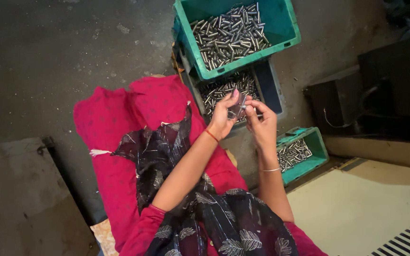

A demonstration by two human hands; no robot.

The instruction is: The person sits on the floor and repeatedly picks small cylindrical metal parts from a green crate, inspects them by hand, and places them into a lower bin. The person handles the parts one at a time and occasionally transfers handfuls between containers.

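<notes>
Seated on the floor, I hold a small flat gauge-like piece point(237, 108) between both hands above the dark crate point(272, 88) of short metal pins point(224, 90). My left hand point(223, 118) has its fingers pressed together around the piece's near edge, and my right hand point(261, 122) pinches something slim against it, probably one pin, though it is too small to tell. Above the dark crate, partly overlapping it, sits a green crate point(281, 28) heaped with more pins, and a smaller green tray point(315, 147) lies just beside my right forearm. As I judge it, the risk is a loose pinch: a pin slipping from my fingertips would drop back among the others in the crate below, impossible to tell apart, or roll off across the concrete floor point(48, 61).
</notes>
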